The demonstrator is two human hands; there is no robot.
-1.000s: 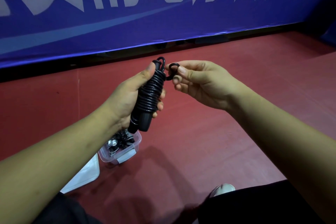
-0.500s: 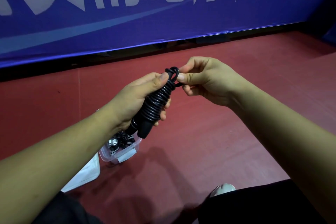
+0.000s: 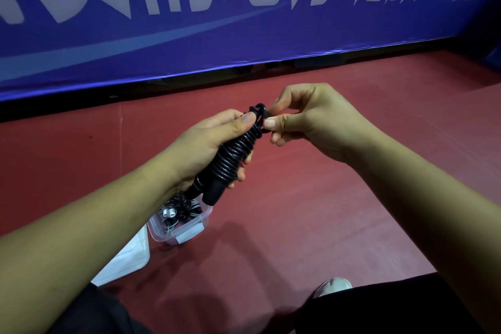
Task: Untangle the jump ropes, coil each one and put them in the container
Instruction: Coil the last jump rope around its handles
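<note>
Both hands work mid-frame: my left hand (image 3: 206, 144) grips the coiled jump rope (image 3: 235, 152), my right hand (image 3: 311, 122) pinches its end loop (image 3: 260, 112); I should tuck it snugly.

The left hand (image 3: 206, 144) grips a black jump rope (image 3: 233, 154) whose cord is wound tightly round its handles, thumb pressed near the top end. The right hand (image 3: 306, 122) pinches the loop of cord at that end between thumb and forefinger. Below, on the red floor (image 3: 298, 198), a clear container (image 3: 189, 230) holds other coiled ropes, with a white lid (image 3: 130, 260) just left of it. A blue banner (image 3: 244, 22) runs along the far side.
</note>
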